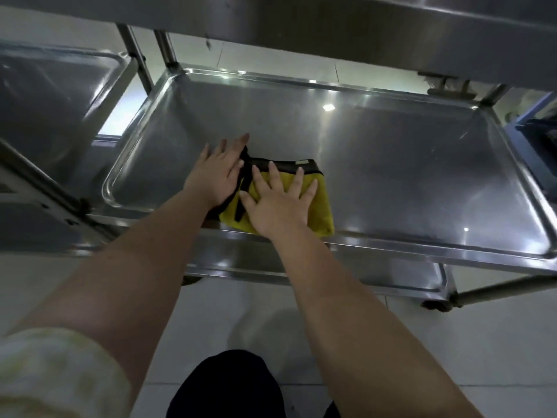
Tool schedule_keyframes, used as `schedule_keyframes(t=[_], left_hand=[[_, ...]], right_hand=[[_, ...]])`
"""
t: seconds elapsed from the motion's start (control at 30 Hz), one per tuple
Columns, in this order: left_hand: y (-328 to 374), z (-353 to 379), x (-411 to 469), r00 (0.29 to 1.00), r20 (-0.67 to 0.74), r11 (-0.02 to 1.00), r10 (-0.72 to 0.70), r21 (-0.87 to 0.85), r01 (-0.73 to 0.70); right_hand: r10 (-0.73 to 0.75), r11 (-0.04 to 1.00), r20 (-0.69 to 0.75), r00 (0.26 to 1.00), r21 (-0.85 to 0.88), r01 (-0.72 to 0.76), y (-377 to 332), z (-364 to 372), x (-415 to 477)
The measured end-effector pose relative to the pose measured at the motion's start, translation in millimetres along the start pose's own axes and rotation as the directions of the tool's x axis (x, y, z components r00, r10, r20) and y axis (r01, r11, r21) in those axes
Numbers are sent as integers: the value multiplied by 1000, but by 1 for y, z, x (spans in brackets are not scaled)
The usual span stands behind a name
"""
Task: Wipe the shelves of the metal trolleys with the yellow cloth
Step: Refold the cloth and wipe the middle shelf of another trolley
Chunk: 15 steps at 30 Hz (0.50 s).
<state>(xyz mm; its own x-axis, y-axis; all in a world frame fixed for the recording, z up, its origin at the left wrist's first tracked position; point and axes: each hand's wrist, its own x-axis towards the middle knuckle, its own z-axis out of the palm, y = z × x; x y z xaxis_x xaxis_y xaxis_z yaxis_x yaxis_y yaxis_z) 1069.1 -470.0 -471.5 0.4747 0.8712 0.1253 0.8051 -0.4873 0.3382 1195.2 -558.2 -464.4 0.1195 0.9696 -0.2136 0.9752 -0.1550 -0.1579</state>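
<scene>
A folded yellow cloth (321,203) with a black border lies near the front edge of the middle shelf (407,164) of a metal trolley. My right hand (278,203) lies flat on the cloth with its fingers spread. My left hand (218,173) lies flat beside it, fingers straight, covering the cloth's left black edge and touching the shelf. The upper shelf (361,22) of the same trolley overhangs at the top of the view.
A second metal trolley shelf (54,95) stands to the left, its upright posts (137,55) close to the first trolley's. A lower shelf (391,273) and a castor (437,304) show below. Something blue (539,137) stands at the right edge. The floor is pale tile.
</scene>
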Motion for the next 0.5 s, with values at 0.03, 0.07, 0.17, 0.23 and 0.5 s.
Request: schedule_keyframes(t=[0.03,0.07,0.17,0.23,0.5], left_hand=[[0,-1,0,1000,-12,1000,13,-13,-13],[-1,-2,-1,999,-24,999,27,-30,-28],[-1,-1,-1,997,-66,993,33,-115,-40],[0,-2,-2,996,-87,984,15,-173,-30],[73,1,-3,999,43,999,11,-44,-9]], right_hand=[[-22,998,-12,1000,63,22,6,-4,0],[-37,991,-58,998,127,44,18,-10,-1],[11,990,-211,977,136,19,77,-26,-5],[69,990,-111,991,128,-55,108,-30,-10],[88,992,-103,991,105,-77,116,-8,-10]])
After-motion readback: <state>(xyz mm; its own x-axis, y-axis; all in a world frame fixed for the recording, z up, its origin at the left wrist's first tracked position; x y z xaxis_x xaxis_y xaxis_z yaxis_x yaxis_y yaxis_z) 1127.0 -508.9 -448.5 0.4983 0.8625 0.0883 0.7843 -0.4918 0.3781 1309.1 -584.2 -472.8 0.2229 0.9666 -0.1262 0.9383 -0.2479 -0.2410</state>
